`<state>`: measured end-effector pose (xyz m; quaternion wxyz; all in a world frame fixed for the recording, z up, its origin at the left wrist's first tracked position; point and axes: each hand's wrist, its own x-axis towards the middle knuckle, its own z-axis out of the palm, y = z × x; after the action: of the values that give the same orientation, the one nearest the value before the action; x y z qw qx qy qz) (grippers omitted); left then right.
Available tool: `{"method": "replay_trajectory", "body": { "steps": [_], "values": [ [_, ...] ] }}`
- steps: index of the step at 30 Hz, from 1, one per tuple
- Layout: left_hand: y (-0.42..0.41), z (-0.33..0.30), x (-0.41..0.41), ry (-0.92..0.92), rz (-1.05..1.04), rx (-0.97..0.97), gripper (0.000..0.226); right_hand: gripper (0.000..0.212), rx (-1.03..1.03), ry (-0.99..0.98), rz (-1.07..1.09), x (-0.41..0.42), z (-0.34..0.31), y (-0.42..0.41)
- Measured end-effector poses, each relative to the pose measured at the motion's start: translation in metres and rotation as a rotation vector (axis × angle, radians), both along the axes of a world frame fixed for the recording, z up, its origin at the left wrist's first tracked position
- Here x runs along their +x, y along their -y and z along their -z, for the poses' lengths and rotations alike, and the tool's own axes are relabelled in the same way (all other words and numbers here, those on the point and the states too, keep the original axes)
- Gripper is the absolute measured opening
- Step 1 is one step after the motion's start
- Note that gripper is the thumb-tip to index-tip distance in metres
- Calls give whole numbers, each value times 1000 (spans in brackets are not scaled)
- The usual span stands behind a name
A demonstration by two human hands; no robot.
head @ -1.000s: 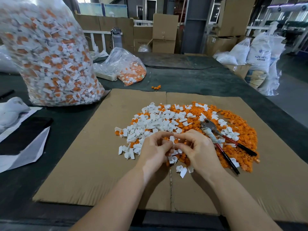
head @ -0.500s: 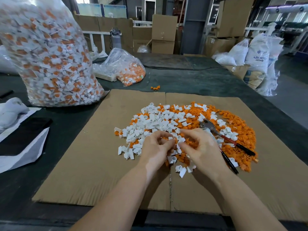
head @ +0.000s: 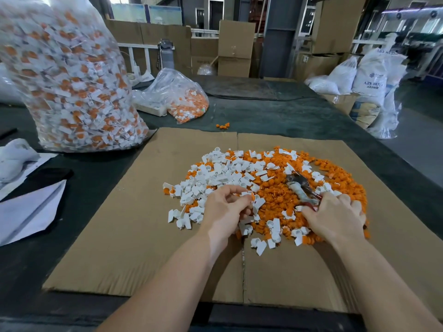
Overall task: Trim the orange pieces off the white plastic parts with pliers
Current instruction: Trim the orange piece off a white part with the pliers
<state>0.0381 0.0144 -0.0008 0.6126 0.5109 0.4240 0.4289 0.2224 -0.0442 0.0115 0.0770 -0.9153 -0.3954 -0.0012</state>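
Observation:
A heap of white plastic parts (head: 215,174) and cut-off orange pieces (head: 275,195) lies on a flat sheet of cardboard (head: 134,236). My left hand (head: 225,207) pinches a small white part with an orange bit at its fingertips, at the pile's near edge. The pliers (head: 299,185) lie on the orange heap, jaws pointing away, tape wound round the neck. My right hand (head: 335,214) lies over their red handles with fingers curling round them; the handles are mostly hidden beneath it.
A big clear bag (head: 69,77) of untrimmed white-and-orange parts stands at the left. A smaller bag (head: 177,97) lies behind the cardboard. White paper and a dark flat object (head: 36,202) sit at the left. Boxes and sacks (head: 369,77) line the far side.
My right hand has left the part that both hands held and moved right onto the pliers' handles. My left hand stays at the pile's edge with the part.

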Motion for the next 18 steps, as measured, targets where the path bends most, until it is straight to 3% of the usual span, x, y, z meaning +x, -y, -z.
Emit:
{"method": "replay_trajectory", "body": {
  "steps": [4, 6, 11, 18],
  "values": [
    [-4, -2, 2, 48, -5, -50, 14, 37, 132, 66, -131, -13, -13, 5],
    [-7, -5, 2, 81, -2, -55, 12, 27, 209, -59, -264, -22, -25, 7],
    [-16, -10, 2, 93, -44, -83, 11, 28, 109, -595, -487, -43, -45, 11],
    [-23, -8, -2, 53, -99, -98, 12, 34, -12, -821, -514, -53, -49, 17]
  ]
}}
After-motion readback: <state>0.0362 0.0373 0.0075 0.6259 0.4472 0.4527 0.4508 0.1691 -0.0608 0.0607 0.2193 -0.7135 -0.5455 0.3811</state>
